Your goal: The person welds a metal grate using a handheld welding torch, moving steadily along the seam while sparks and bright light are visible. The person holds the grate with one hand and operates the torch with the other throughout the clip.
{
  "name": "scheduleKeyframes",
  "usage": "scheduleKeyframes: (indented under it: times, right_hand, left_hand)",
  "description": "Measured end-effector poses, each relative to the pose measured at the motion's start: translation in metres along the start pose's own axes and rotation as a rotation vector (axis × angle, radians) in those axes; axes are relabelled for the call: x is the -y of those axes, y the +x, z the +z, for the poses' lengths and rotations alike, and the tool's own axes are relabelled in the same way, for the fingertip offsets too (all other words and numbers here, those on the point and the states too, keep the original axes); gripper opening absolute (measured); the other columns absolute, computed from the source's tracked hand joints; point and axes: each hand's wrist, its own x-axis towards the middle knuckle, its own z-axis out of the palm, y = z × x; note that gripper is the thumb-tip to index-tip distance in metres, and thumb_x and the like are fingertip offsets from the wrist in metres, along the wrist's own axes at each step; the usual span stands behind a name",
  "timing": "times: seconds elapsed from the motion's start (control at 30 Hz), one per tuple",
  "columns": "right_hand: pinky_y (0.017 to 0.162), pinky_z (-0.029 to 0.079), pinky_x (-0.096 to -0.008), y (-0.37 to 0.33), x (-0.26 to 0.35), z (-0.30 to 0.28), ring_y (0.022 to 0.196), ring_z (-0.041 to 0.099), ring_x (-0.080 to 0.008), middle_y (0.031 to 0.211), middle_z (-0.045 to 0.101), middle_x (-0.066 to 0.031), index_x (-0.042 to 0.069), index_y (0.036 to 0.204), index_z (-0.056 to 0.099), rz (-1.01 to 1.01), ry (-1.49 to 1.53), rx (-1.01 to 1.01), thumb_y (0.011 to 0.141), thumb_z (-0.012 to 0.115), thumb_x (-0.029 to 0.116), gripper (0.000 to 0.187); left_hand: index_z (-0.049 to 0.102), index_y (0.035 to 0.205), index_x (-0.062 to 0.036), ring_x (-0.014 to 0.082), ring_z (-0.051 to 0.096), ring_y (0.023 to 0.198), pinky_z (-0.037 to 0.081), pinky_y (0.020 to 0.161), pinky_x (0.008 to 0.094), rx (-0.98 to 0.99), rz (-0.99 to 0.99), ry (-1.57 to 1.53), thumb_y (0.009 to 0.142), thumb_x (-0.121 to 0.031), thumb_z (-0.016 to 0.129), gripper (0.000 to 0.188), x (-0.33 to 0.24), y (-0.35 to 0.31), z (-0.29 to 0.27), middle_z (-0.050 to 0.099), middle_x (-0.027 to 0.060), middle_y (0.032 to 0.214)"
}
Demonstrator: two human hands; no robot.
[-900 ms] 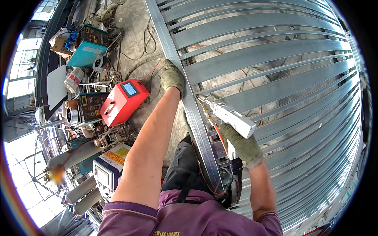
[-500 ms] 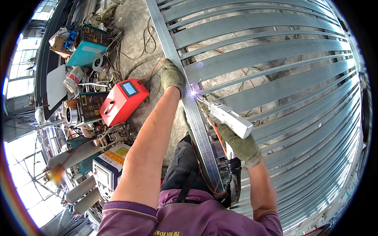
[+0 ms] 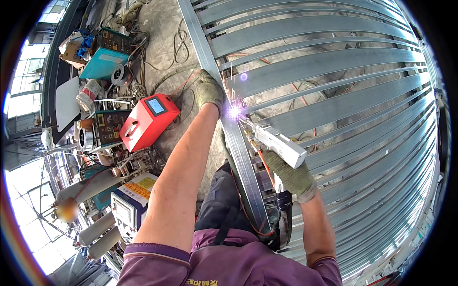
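Observation:
My right hand (image 3: pixel 292 177), in an olive-green knit glove, is closed around the grip of a white handheld welding gun (image 3: pixel 279 143). The gun's thin nozzle points up and left at a bright violet spot with sparks on a long galvanized steel rail (image 3: pixel 200 45). The spot lies where a steel slat (image 3: pixel 286 97) meets that rail. Just left of the sparks, my left hand (image 3: pixel 209 93), gloved alike, grips the rail's outer edge; its fingertips are partly hidden. An orange hose (image 3: pixel 265 167) runs along the gun toward my waist.
Many parallel slats (image 3: pixel 329 66) spread to the right above the concrete floor. At the left stand a red box with a screen (image 3: pixel 150 121), teal welding machines (image 3: pixel 105 62), wire spools (image 3: pixel 119 75) and grey gas cylinders (image 3: pixel 98 231). Cables (image 3: pixel 179 43) lie on the floor.
The violet glow at the nozzle has grown brighter and larger, and sparks now fly upward along the rail. Both hands and the welding gun stay nearly in place.

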Motion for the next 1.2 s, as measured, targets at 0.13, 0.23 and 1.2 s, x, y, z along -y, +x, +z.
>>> scheduleKeyframes:
  times: [0.13, 0.23, 1.2]
  right_hand:
    - [0.066, 0.052, -0.0255, 0.0, -0.001, -0.001, 0.078, 0.063, -0.0052, 0.096, 0.073, 0.0008, 0.005, 0.13, 0.07, -0.003, -0.001, 0.019, 0.099, 0.078, 0.021, 0.036]
    - [0.068, 0.054, -0.026, 0.0, -0.003, -0.002, 0.084, 0.065, -0.0064, 0.102, 0.074, -0.0012, 0.004, 0.133, 0.069, -0.033, -0.018, 0.017, 0.099, 0.077, 0.02, 0.038]
    - [0.064, 0.051, -0.0255, -0.004, -0.002, 0.0, 0.076, 0.06, -0.0056, 0.092, 0.069, 0.0018, 0.004, 0.133, 0.068, 0.05, 0.069, -0.006, 0.099, 0.077, 0.021, 0.04]
  left_hand:
    - [0.073, 0.121, 0.0036, 0.0464, 0.064, 0.123, 0.049, 0.105, 0.0512, -0.024, -0.008, -0.029, 0.107, -0.067, 0.015, 0.093, -0.002, -0.004, -0.001, 0.07, 0.0318, 0.123]
    - [0.073, 0.121, 0.0036, 0.0463, 0.064, 0.123, 0.049, 0.104, 0.051, -0.003, 0.001, 0.006, 0.107, -0.068, 0.015, 0.093, 0.0, 0.0, 0.0, 0.07, 0.0319, 0.123]
    - [0.065, 0.135, 0.0053, 0.0453, 0.058, 0.133, 0.046, 0.112, 0.0477, -0.06, 0.056, -0.117, 0.109, -0.064, 0.019, 0.087, 0.007, 0.01, 0.009, 0.064, 0.0295, 0.139]
